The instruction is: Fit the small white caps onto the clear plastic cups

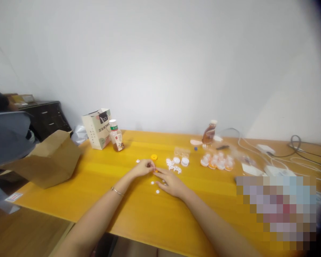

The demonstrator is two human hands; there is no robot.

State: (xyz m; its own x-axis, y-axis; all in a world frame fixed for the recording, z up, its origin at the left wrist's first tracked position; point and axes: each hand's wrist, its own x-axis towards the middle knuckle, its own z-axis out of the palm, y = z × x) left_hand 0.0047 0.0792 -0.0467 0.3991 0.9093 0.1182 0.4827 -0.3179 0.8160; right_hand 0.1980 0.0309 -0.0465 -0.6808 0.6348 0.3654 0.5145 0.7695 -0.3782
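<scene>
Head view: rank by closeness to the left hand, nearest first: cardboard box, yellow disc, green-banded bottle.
1. Yellow disc: just beyond the left hand, slightly to its right.
2. Green-banded bottle: farther back, to the hand's left.
3. Cardboard box: well out to the left.

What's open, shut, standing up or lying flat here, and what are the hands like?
Left hand: fingers curled; grip unclear.
Right hand: fingers spread.
Yellow disc: lying flat.
Bottle by the bag: standing, white cap on.
Printed bag: standing up.
Bottle near the cables: white cap on, blurry.
Black cabinet's drawers: look shut.
Black cable: looped.
</scene>
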